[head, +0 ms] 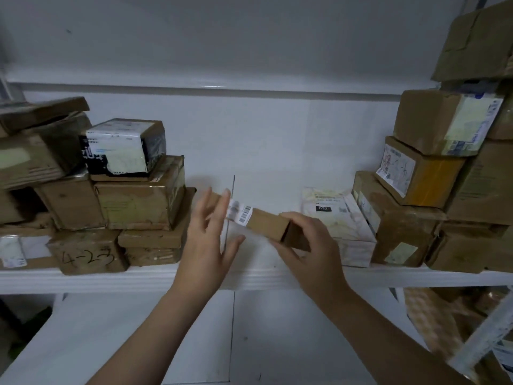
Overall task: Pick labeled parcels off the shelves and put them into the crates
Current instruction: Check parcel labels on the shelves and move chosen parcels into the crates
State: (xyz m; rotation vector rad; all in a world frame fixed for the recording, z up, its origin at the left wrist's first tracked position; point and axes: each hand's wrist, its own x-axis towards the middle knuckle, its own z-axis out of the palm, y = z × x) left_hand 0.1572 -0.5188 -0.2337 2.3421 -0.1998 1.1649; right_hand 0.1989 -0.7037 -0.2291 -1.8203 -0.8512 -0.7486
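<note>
Parcel: small oblong brown cardboard parcel (266,225) with a white barcode label (240,213), held above the white shelf (111,279), near its front edge.
Axis: long axis runs left to right; the labelled end is higher at the left, the plain end lower at the right.
Right hand (311,245): fingers curled round the plain end.
Left hand (206,237): fingers straight and spread at the labelled end (contact too blurred to tell).
Room: bare shelf beneath, between the left stack of brown cardboard boxes (138,201) and the flat white parcel (341,226).
</note>
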